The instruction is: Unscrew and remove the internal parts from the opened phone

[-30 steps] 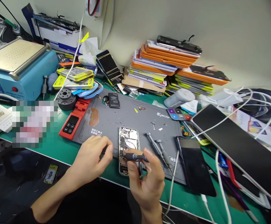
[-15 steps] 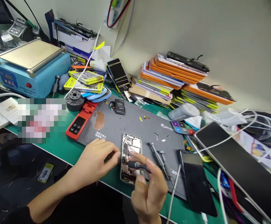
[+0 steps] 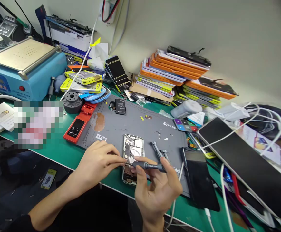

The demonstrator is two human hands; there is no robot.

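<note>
An opened phone [image 3: 136, 145] with its inner parts showing lies on the grey mat [image 3: 128, 124], near the bench's front edge. My right hand [image 3: 156, 190] grips a dark screwdriver [image 3: 146, 165] held nearly level over the phone, its tip pointing left. At that tip, my left hand [image 3: 99, 166] has thumb and fingertips pinched together beside the phone's left edge; anything between them is too small to make out. Two more screwdrivers [image 3: 157, 149] lie on the mat to the right. Farther back on the mat is a black phone battery [image 3: 120, 106].
A red device [image 3: 74, 128] and a round grey holder [image 3: 72, 102] border the mat's left. At right lie a dark screen [image 3: 200, 183], a large dark panel [image 3: 242, 161] and loose white cables. Stacked boxes [image 3: 174, 69] line the wall; a blue machine [image 3: 43, 74] stands left.
The screwdriver has swung to nearly level, its tip now meeting my left fingertips. My left thumb and fingers have closed into a tighter pinch. The whole view has shifted slightly.
</note>
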